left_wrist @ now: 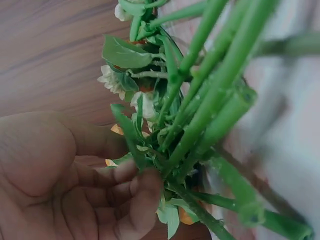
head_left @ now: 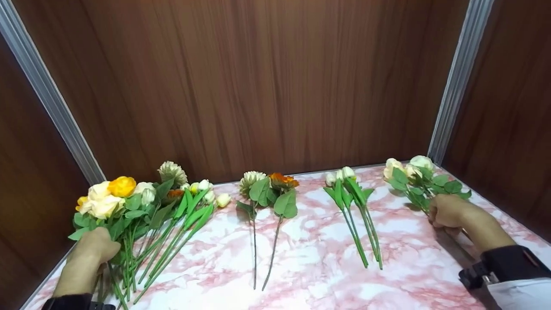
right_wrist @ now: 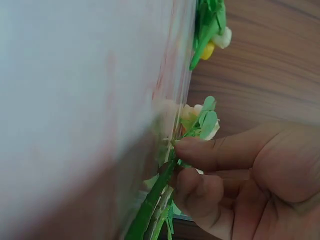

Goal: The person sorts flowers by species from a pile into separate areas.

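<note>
At the left, my left hand (head_left: pixel 92 247) grips stems just below a bunch of cream and orange roses (head_left: pixel 103 204). In the left wrist view its thumb and curled fingers close on the thin stems and leaves, beside several thick green stems (left_wrist: pixel 215 100) with cut ends. Over at the far right, my right hand (head_left: pixel 454 211) holds a smaller bunch of pale roses (head_left: pixel 411 170) by the stems, low over the table. The right wrist view has the thumb and forefinger pinching a green stem (right_wrist: pixel 152 202); the blossoms lie beyond the fingertips, partly hidden.
White tulips (head_left: pixel 198 213) lie against the left bunch, with a cream chrysanthemum (head_left: pixel 172 172) behind. Mid-table are a cream flower (head_left: pixel 252 181) and an orange flower (head_left: pixel 283 181) on long stems. More white tulips (head_left: pixel 348 193) lie right of them. Wood-patterned walls (head_left: pixel 275 86) enclose the pink marbled table (head_left: pixel 310 254).
</note>
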{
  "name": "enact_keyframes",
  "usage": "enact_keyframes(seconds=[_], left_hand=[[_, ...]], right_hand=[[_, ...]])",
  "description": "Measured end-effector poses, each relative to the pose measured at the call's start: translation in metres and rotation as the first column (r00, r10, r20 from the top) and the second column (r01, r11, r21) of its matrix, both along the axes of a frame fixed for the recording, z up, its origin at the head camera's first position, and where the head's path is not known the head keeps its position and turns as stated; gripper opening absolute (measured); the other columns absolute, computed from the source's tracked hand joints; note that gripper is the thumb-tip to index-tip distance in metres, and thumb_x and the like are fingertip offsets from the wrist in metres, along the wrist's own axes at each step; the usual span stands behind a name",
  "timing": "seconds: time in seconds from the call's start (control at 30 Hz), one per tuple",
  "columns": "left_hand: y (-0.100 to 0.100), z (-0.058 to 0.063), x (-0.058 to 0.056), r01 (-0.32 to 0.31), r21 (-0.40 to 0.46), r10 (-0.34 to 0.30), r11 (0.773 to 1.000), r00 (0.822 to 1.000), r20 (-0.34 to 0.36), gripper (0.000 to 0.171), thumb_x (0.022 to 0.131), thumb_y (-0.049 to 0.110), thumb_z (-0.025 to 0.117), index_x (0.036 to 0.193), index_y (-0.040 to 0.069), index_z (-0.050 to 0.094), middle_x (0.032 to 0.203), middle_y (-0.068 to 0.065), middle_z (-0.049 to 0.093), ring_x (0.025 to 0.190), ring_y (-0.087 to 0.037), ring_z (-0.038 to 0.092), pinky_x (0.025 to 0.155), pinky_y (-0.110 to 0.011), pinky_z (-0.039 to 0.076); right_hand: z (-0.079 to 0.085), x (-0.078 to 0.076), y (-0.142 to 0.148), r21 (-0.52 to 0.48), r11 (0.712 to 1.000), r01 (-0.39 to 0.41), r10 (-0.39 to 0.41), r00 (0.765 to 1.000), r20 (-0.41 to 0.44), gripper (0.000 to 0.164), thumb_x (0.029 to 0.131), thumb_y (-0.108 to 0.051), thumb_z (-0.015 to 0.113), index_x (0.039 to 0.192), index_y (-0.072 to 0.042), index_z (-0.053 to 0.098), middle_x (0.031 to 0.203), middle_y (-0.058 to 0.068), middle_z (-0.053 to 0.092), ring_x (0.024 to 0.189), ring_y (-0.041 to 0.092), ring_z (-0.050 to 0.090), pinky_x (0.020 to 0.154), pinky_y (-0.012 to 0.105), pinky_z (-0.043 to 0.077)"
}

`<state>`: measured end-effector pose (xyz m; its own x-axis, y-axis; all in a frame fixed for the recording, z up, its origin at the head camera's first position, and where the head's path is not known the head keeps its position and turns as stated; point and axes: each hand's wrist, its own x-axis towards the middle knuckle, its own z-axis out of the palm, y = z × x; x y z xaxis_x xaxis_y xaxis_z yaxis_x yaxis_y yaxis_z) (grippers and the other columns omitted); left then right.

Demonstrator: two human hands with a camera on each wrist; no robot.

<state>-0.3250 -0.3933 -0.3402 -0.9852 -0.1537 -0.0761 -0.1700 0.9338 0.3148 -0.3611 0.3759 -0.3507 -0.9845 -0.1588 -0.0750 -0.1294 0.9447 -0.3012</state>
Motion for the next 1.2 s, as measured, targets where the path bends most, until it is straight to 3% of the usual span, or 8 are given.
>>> enact_keyframes(seconds=[0.23, 0.37, 0.6, 0.8, 0.93, 1.0, 1.1, 1.2], left_hand=[[-0.005, -0.005, 0.000, -0.033, 0.030, 0.032, 0.999, 0.998, 0.046, 0.019, 0.084, 0.005, 0.046, 0.086, -0.012, 0.054, 0.076, -0.030, 0.053, 0.045, -0.019, 0.057, 0.042, -0.030, 0.048], [-0.007, -0.007, 0.002, -0.024, 0.073, 0.019, 0.997, 0.998, 0.059, 0.012, 0.080, 0.001, 0.046, 0.084, -0.009, 0.052, 0.070, -0.021, 0.053, 0.045, -0.017, 0.054, 0.041, -0.027, 0.047], [-0.011, -0.012, 0.005, -0.053, 0.197, 0.053, 0.979, 0.999, 0.008, 0.009, 0.075, 0.001, 0.043, 0.070, -0.001, 0.049, 0.055, -0.007, 0.055, 0.041, -0.013, 0.054, 0.042, -0.025, 0.049], [-0.012, -0.015, 0.002, -0.068, 0.161, 0.070, 0.985, 0.997, -0.010, 0.015, 0.075, 0.005, 0.045, 0.061, 0.006, 0.050, 0.049, -0.002, 0.054, 0.040, -0.012, 0.053, 0.040, -0.024, 0.045], [-0.011, -0.010, 0.000, -0.089, 0.094, 0.098, 0.992, 0.990, -0.098, 0.020, 0.073, 0.020, 0.061, 0.061, 0.007, 0.051, 0.055, -0.004, 0.052, 0.049, -0.017, 0.051, 0.044, -0.028, 0.042], [-0.010, -0.006, -0.001, -0.107, 0.070, 0.118, 0.992, 0.979, -0.167, 0.027, 0.072, 0.026, 0.065, 0.064, 0.003, 0.053, 0.061, -0.011, 0.053, 0.057, -0.022, 0.051, 0.048, -0.031, 0.040], [-0.003, 0.001, -0.001, -0.136, 0.076, 0.153, 0.988, 0.941, -0.301, 0.032, 0.076, 0.026, 0.062, 0.084, -0.004, 0.058, 0.080, -0.027, 0.059, 0.070, -0.036, 0.056, 0.055, -0.038, 0.044], [0.013, 0.011, 0.000, -0.123, 0.131, 0.172, 0.984, 0.860, -0.480, 0.032, 0.080, 0.018, 0.056, 0.103, -0.005, 0.057, 0.100, -0.033, 0.060, 0.085, -0.046, 0.057, 0.064, -0.048, 0.047]], right_hand=[[0.003, -0.001, -0.001, 0.010, 1.000, 0.005, -0.005, 1.000, 0.005, 0.007, 0.077, -0.011, 0.065, 0.079, -0.004, 0.067, 0.056, 0.002, 0.059, 0.039, 0.008, 0.053, 0.040, 0.025, 0.046], [0.003, -0.001, -0.002, 0.018, 1.000, 0.011, -0.011, 1.000, -0.019, 0.010, 0.080, -0.014, 0.062, 0.079, -0.005, 0.065, 0.053, 0.002, 0.056, 0.039, 0.010, 0.053, 0.039, 0.024, 0.044], [0.004, -0.002, -0.003, 0.066, 0.998, -0.007, 0.011, 0.997, -0.070, 0.014, 0.079, -0.019, 0.061, 0.079, -0.006, 0.066, 0.049, -0.002, 0.054, 0.037, 0.008, 0.050, 0.040, 0.024, 0.040], [0.009, -0.003, -0.006, 0.121, 0.993, -0.011, 0.024, 0.994, -0.110, 0.019, 0.078, -0.024, 0.064, 0.083, -0.006, 0.068, 0.066, 0.008, 0.064, 0.053, 0.020, 0.057, 0.052, 0.034, 0.047], [0.013, -0.002, -0.008, 0.137, 0.990, -0.016, 0.033, 0.992, -0.120, 0.018, 0.078, -0.026, 0.065, 0.081, -0.008, 0.068, 0.069, 0.007, 0.064, 0.061, 0.022, 0.056, 0.057, 0.034, 0.045], [0.014, -0.002, -0.009, 0.123, 0.992, -0.014, 0.028, 0.994, -0.110, 0.017, 0.079, -0.025, 0.064, 0.080, -0.008, 0.067, 0.065, 0.003, 0.062, 0.057, 0.019, 0.054, 0.054, 0.030, 0.043], [0.015, -0.001, -0.011, 0.118, 0.993, -0.008, 0.021, 0.994, -0.108, 0.015, 0.080, -0.024, 0.063, 0.078, -0.009, 0.066, 0.063, 0.000, 0.060, 0.057, 0.018, 0.053, 0.052, 0.028, 0.041], [0.018, -0.001, -0.012, 0.134, 0.991, -0.010, 0.028, 0.991, -0.133, 0.016, 0.080, -0.024, 0.062, 0.078, -0.009, 0.066, 0.066, 0.002, 0.062, 0.063, 0.022, 0.055, 0.055, 0.033, 0.044]])
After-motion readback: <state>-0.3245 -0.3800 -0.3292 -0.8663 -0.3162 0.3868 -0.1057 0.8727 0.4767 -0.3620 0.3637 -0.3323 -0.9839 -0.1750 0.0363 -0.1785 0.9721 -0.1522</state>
